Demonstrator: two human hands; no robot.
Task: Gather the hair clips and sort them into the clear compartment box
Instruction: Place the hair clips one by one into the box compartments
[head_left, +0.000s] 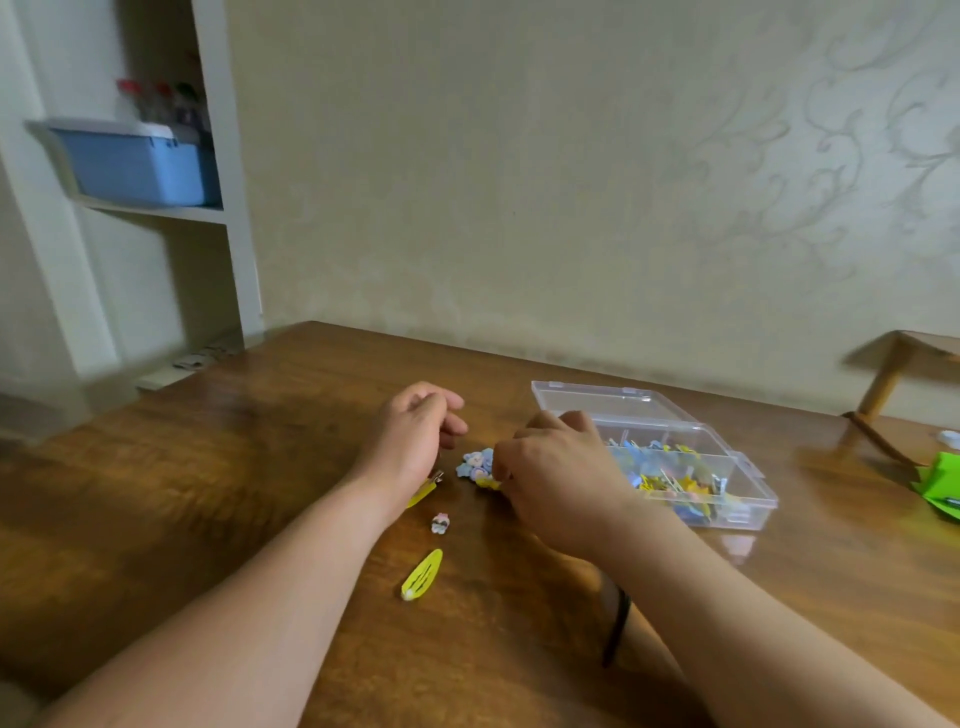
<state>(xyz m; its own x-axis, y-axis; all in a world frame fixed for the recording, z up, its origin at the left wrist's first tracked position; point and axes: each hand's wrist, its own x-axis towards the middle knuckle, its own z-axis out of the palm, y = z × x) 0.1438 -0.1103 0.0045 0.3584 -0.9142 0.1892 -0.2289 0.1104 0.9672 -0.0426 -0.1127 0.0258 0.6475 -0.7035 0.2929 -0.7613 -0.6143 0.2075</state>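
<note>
Left hand (410, 436) relaxed, fingers loosely curled; right hand (558, 467) knuckles up, fingers bent down.

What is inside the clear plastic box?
The clear box holds a jumble of small hair clips, mostly blue and yellow. The right hand covers its left end, so that part is hidden.

A lived-in home room, cream wallpaper with a pale scrolling leaf pattern (831, 156), white built-in wall shelf (156, 213) holding a blue plastic storage bin (140, 166), glossy brown wooden counter (208, 493) against the wall, small light wooden side table (904, 353) at the right edge
</note>
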